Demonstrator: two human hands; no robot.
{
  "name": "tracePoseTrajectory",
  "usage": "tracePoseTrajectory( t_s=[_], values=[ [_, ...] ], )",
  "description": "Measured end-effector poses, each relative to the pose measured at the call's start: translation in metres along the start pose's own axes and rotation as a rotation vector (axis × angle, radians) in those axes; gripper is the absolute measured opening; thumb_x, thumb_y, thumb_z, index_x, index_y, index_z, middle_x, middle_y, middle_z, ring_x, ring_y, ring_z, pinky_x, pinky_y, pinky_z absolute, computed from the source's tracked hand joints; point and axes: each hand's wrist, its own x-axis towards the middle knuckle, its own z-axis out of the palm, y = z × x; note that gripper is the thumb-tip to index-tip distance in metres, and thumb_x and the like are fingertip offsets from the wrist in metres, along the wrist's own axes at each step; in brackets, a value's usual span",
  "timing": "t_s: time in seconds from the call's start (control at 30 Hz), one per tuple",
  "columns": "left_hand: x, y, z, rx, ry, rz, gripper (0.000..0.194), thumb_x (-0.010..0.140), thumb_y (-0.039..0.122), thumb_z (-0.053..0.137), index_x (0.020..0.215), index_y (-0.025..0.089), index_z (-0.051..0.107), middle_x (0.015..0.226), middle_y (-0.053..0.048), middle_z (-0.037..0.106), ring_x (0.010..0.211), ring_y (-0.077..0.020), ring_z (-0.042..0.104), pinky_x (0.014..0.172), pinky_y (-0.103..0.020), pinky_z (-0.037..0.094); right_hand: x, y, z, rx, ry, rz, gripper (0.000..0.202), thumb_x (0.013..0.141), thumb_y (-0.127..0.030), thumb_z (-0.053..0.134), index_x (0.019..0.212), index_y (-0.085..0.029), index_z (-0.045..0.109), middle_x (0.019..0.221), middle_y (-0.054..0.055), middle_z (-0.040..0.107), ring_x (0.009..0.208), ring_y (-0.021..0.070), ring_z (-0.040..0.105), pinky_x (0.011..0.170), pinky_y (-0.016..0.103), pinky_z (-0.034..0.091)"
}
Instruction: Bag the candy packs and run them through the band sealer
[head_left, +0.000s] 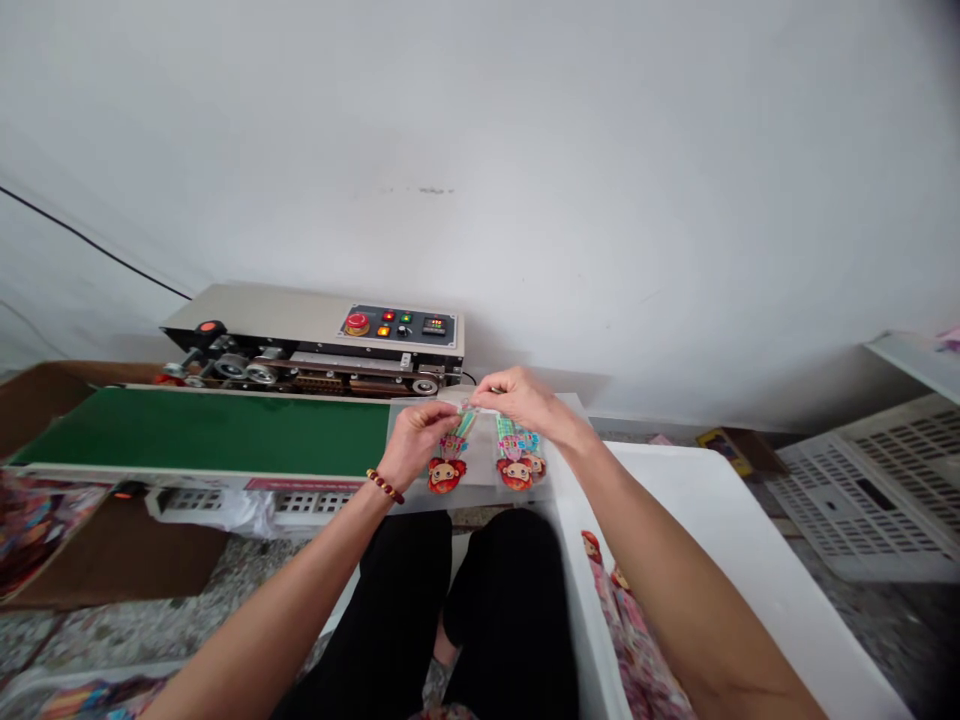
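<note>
My left hand [417,437], with a beaded bracelet at the wrist, is closed in a pinch on a small clear packet [448,472]. The packet bears a red-haired cartoon figure with colourful lettering and green strips above it. Thumb and fingertips of my right hand [525,402] pinch together at the packet's top edge, close to the left fingertips. Below my right hand lies a second, similar packet [517,465] on a pale sheet-like surface [480,470]. Directly left of my hands is the green conveyor belt [225,430] of a band sealer [262,320].
The sealer has a red stop button [357,323] and lit switches. A white foam box [690,490] with more packets [637,640] stands at right. Cardboard box [135,545] sits under the belt's left end. Slatted plastic crates [862,500] are far right, by the wall [600,180].
</note>
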Motion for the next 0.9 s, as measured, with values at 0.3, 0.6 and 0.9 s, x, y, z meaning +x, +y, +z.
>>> tracePoseTrajectory(
  t_s=[0.3, 0.6, 0.9],
  values=[
    [0.005, 0.001, 0.000, -0.055, -0.073, -0.062, 0.031, 0.061, 0.044, 0.084, 0.072, 0.016, 0.075, 0.068, -0.001, 0.066, 0.065, -0.0138, 0.056, 0.066, -0.028, 0.047, 0.001, -0.005, 0.010, 0.106, 0.154, -0.004, 0.017, 0.077, -0.034, 0.062, 0.071, -0.020, 0.069, 0.061, -0.004, 0.054, 0.056, 0.0099, 0.039, 0.054, 0.025, 0.027],
    [0.036, -0.036, -0.008, 0.127, 0.032, -0.109, 0.044, 0.069, 0.059, 0.075, 0.078, 0.016, 0.070, 0.073, -0.006, 0.067, 0.067, -0.0181, 0.061, 0.069, -0.033, 0.052, -0.002, 0.019, -0.022, 0.546, 0.537, 0.080, 0.023, 0.078, -0.044, 0.057, 0.085, -0.024, 0.050, 0.070, -0.003, 0.058, 0.043, 0.0078, 0.034, 0.043, 0.024, 0.023],
    [0.014, -0.057, 0.001, 1.012, -0.014, 0.353, 0.030, 0.092, 0.020, 0.050, 0.115, 0.018, 0.069, 0.128, -0.015, 0.066, 0.120, -0.0317, 0.057, 0.105, -0.050, 0.043, -0.018, 0.069, 0.024, 0.256, 0.286, 0.273, 0.016, 0.088, -0.040, 0.044, 0.086, -0.025, 0.048, 0.061, -0.006, 0.051, 0.050, 0.0140, 0.049, 0.053, 0.026, 0.038]
  ],
)
